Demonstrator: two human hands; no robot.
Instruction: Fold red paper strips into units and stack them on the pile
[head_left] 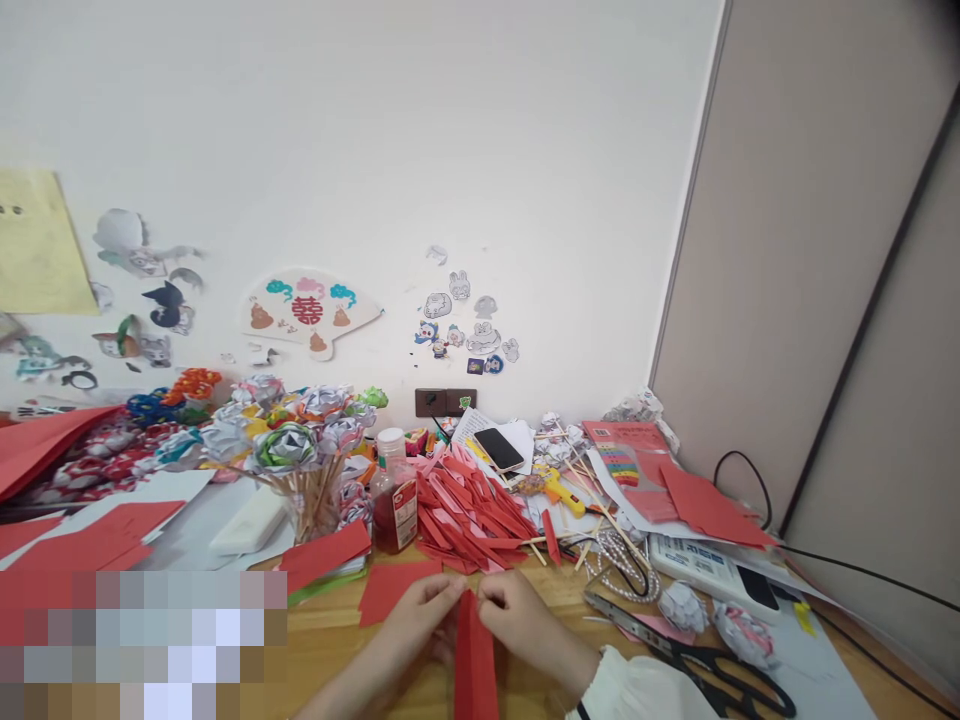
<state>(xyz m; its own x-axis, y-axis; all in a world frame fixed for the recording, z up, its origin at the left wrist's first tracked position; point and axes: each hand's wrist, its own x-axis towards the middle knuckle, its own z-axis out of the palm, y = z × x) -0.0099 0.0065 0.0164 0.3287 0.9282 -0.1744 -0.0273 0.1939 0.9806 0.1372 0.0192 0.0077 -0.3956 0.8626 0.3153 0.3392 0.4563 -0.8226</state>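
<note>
1. A red paper strip (476, 665), creased lengthwise, is at the middle of the counter (322, 650) toward the near edge, its far end held between both hands.
2. The left hand (427, 608) pinches that far end from the left, fingertips bent inward.
3. The right hand (516, 612) grips it from the right with curled fingers; a white sleeve (637, 685) covers that wrist.
4. Just beyond the left hand, a red sheet (394, 588) lies flat on the wood.
5. Past the hands, toward the back edge, is a loose heap of red and pink strips (476, 510), with a bottle (391, 490) standing to its left.
6. Behind the heap, a phone (499, 450) rests on papers; a yellow glue gun (562, 492) lies to the right.
7. Toward the right edge are a looped string of beads (621, 565), black-handled scissors (694, 650) and two crumpled paper balls, one white (682, 607), one pink and white (745, 632).
8. Toward the back right corner, red sheets (709, 505) overlap a red printed packet (630, 465).
9. Left of the bottle, paper flowers (289, 447) on sticks stand in a clear container (311, 518), near a white box (249, 520).
10. The near left corner is blurred into blocks.
11. On the wall above the back edge hangs a fan-shaped cutout (309, 312).
</note>
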